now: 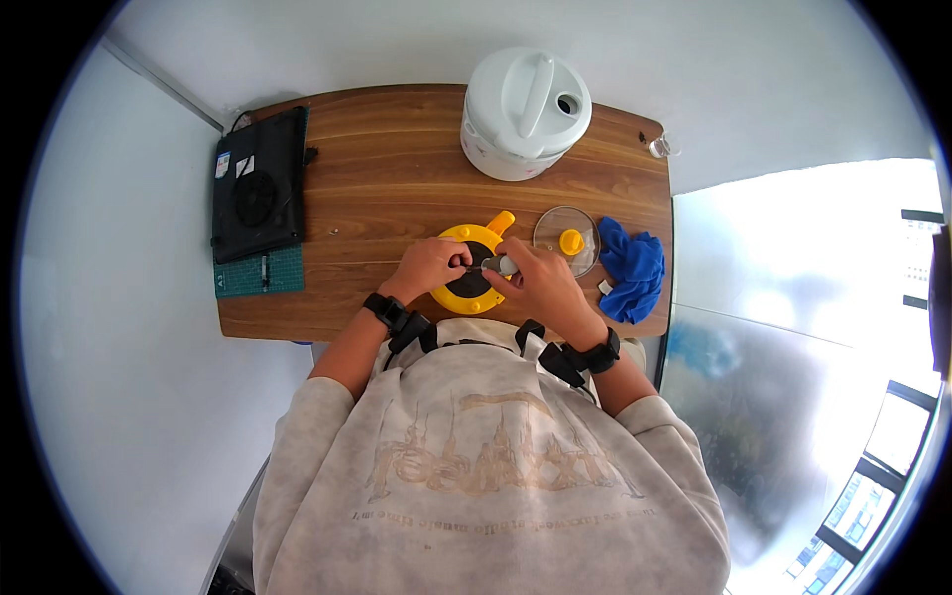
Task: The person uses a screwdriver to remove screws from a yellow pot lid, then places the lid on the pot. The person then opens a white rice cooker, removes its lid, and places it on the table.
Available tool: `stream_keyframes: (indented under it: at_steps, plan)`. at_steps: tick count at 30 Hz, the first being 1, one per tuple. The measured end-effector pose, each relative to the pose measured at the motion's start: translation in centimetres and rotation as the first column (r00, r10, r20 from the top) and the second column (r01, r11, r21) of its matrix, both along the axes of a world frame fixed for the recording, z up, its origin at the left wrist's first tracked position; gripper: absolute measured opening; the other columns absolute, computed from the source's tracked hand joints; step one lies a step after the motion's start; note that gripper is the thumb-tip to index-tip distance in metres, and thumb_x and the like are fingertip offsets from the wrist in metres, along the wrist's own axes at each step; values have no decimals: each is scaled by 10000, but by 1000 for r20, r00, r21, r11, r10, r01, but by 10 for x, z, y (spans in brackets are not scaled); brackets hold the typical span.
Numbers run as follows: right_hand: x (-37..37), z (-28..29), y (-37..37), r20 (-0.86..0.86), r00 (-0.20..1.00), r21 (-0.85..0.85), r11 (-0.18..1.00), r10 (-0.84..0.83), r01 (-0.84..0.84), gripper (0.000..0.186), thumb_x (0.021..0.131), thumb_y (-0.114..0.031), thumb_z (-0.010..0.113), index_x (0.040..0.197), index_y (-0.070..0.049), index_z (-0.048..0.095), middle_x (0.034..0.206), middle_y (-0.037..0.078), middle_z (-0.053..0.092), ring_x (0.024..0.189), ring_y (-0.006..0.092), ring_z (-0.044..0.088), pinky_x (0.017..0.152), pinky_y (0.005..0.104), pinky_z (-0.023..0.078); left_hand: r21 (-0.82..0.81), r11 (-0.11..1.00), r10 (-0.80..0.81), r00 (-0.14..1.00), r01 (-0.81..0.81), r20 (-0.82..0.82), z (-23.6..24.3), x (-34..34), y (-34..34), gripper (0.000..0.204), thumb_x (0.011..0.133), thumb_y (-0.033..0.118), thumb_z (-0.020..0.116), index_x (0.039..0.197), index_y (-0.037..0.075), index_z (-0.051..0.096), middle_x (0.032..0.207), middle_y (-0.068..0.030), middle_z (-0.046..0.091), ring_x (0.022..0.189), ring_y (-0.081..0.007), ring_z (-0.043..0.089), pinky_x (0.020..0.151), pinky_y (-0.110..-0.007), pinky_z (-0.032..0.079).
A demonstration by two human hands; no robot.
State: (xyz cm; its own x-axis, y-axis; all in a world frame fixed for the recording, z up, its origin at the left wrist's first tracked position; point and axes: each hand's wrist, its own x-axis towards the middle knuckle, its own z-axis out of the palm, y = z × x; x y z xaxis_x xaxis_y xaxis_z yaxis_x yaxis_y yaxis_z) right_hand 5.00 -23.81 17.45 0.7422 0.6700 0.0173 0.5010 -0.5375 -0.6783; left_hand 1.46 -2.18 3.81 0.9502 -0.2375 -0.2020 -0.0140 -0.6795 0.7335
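Yellow pot (474, 270) near the table's (397, 169) front edge, its handle pointing away from the person and slightly right. Left hand (428, 266) rests on the pot's left rim, fingers curled; what it grips cannot be told. Right hand (535, 283) is closed around a small grey tool (504, 265) over the pot's dark centre. Glass lid (566, 241) lies just right, cloth (632, 268) by the right edge, cooker (524, 111) behind; bare wood lies to the left.
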Motion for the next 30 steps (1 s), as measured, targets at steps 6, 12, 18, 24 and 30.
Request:
stream_keyframes:
  at_steps: [6,12,18,24,30]
  plan:
    - [-5,-2,-1,10,1000,-10,1000,-17,17,316,882,-261,742,1076,-67,585,762,160,666,686,358,664,590,435,529,-1,1000,-7,998,7,69,1,-2,0,133,791,220,753,916,176,748,833,-33,674,809,-241,667,699,-357,533]
    - [-6,1,2,-3,1000,54,998,-16,16,300,880,-254,740,1065,-69,594,788,144,665,688,347,667,587,429,531,25,1000,-6,997,4,83,-5,-1,-1,125,792,230,752,906,179,752,843,-39,680,821,-255,665,709,-368,534]
    - [-6,-2,0,34,999,21,1000,-23,22,304,872,-252,740,1075,-78,596,813,126,658,686,337,665,581,426,529,20,1000,5,998,-6,69,-1,-1,-2,115,798,224,754,900,172,753,864,-42,694,823,-254,669,711,-366,538]
    - [-5,-2,-1,58,998,-7,999,-36,37,341,867,-263,753,1098,-76,586,767,132,662,680,318,677,582,404,537,-1,999,32,994,-32,101,-2,-2,-4,88,800,203,756,880,166,756,798,-25,685,764,-218,673,648,-358,525]
    - [-5,-5,1,69,996,25,998,-51,49,393,858,-269,781,1129,-68,580,743,129,665,651,277,687,571,367,540,29,999,31,998,-32,51,2,-2,-5,108,799,210,764,888,150,755,800,-30,684,760,-219,668,650,-351,522]
